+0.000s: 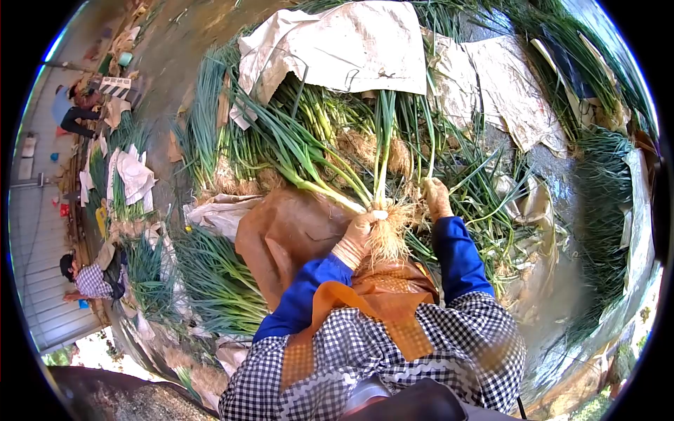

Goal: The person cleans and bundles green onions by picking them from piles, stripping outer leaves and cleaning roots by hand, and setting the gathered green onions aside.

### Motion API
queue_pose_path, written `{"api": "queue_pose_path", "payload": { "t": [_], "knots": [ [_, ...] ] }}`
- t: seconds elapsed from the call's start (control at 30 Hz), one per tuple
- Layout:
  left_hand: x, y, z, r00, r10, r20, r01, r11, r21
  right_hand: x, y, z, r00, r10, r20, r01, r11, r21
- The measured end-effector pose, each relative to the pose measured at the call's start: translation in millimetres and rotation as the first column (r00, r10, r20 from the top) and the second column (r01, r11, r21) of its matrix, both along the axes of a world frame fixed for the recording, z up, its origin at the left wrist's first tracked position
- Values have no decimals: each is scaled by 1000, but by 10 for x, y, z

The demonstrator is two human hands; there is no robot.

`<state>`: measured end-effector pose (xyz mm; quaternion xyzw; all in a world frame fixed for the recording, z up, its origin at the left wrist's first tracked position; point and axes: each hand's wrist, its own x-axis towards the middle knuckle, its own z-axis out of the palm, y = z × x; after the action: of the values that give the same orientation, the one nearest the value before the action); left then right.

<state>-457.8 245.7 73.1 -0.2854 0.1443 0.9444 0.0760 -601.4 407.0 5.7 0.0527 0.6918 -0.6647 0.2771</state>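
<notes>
My left hand [356, 238], in a pale glove, is closed around the lower ends of several green onions [380, 168]. Their white bases and bushy, straw-coloured roots [390, 235] stick out beside the fingers, and the leaves fan up and left. To the right, my gloved right hand [437, 198] has its fingers curled together at the bottom of a thin green onion stalk [430, 151]. Just beyond both hands lies a heap of green onions [316, 116] with roots towards me, partly under a whitish sack cloth [344, 45].
A brown plastic apron [288, 228] spreads across my lap. Loose leaves [484, 203] litter the ground at right. More green onions [214, 274] lie at left, and a long row [600, 217] runs along the right. Two other people [91, 281] work at far left.
</notes>
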Motion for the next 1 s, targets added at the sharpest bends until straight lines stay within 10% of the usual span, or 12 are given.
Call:
{"api": "queue_pose_path", "payload": {
  "t": [0.1,0.17,0.2,0.33,0.57,0.6,0.67,0.77,0.83,0.87,0.93,1.0],
  "knots": [
    [-37,51,17,986,22,164,2,990,-143,176,-70,807,973,172,150,-163,984,-72],
    [-13,9,27,987,-87,134,88,996,0,226,-113,911,799,422,-429,-395,905,155],
    [7,-7,-27,989,-142,51,133,981,144,307,-190,963,860,400,-317,-399,914,70],
    [-42,112,104,980,-138,140,132,990,51,368,-353,780,561,299,-772,-35,940,339],
    [4,150,-116,966,-102,237,155,964,-216,344,-350,986,397,692,-603,-395,722,568],
    [5,153,-81,967,-49,249,89,984,-155,370,-286,961,67,639,-767,-308,744,593],
    [-58,155,136,970,19,244,2,996,-86,492,-207,1080,771,519,-370,-575,817,-51],
    [-15,-64,-27,993,-78,90,85,993,-79,287,298,1132,757,634,-161,-571,520,-635],
    [-72,-109,261,999,-31,31,29,998,62,5,667,736,635,772,-37,-709,563,-425],
    [-113,-135,512,997,-20,-68,32,983,183,-64,695,423,600,799,-41,-795,601,83],
    [-119,-293,692,987,-26,-159,45,992,117,-256,401,36,530,777,340,-539,-1,842],
    [-142,-358,1236,958,87,-272,-93,996,-11,-434,212,-397,695,718,-33,-418,442,794]
  ]
}}
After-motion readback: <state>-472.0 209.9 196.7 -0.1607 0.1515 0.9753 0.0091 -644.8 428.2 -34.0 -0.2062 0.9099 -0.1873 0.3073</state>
